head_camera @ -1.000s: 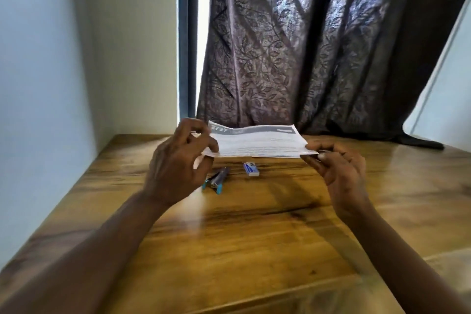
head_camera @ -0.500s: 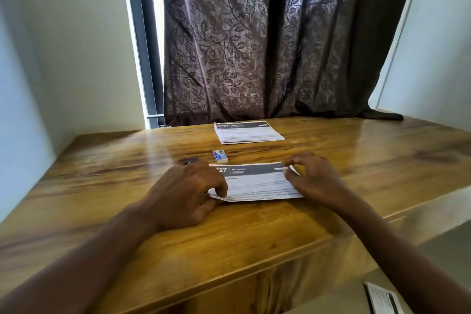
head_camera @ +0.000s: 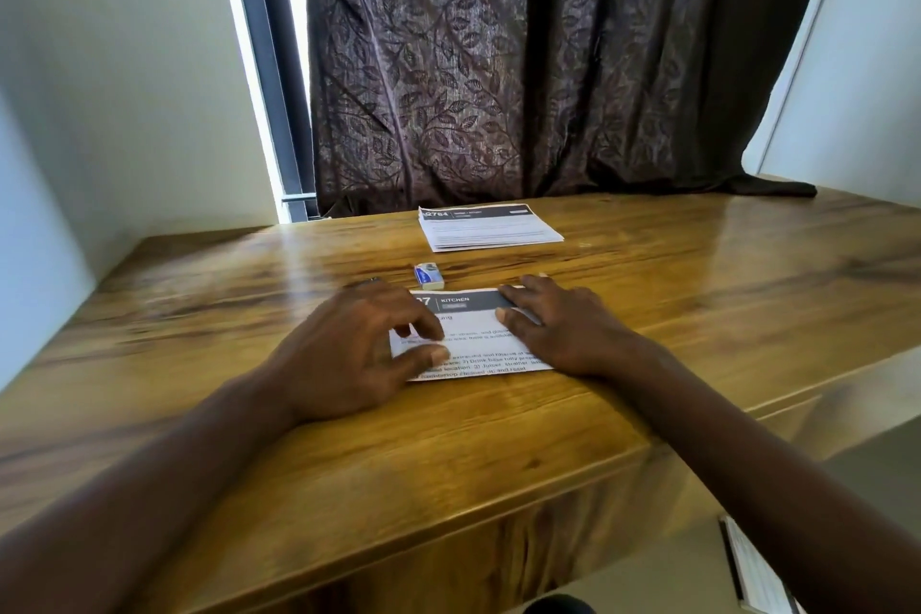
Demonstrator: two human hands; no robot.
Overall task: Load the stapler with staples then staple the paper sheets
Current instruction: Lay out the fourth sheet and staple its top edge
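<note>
Both hands lie on the sheets [head_camera: 473,344] at mid-frame, near the table's front edge. The left hand [head_camera: 359,354] has its fingers loosely bent, with thumb and forefinger tips pressing on the paper's left side; I see no real pinch. The right hand [head_camera: 563,329] lies flat with its fingers straight, holding down the right side. Neither one grips anything.

The sheets are thin, light and floppy, and I'd guess they slide easily on that glossy table [head_camera: 697,314]. Pressing them flat makes sense, and they'd want squaring at one corner before any staple goes in. To lift them, pinch at a short edge or corner; held in the middle they'd sag.

The box [head_camera: 428,275] of staples sits just beyond the sheets' top edge — small, light, easy to knock. A dark tip [head_camera: 373,280] shows above the left knuckles. It may be the stapler, but it's too hidden to say.

Further back, a stack [head_camera: 488,227] of more papers lies close to the curtain [head_camera: 498,65], well apart from the hands.

There's open wood to the right and to the left of the hands — room enough to work. The front edge is close, though, so anything pushed toward the bottom of the frame could go off to the floor. The wall hems in the left side.
</note>
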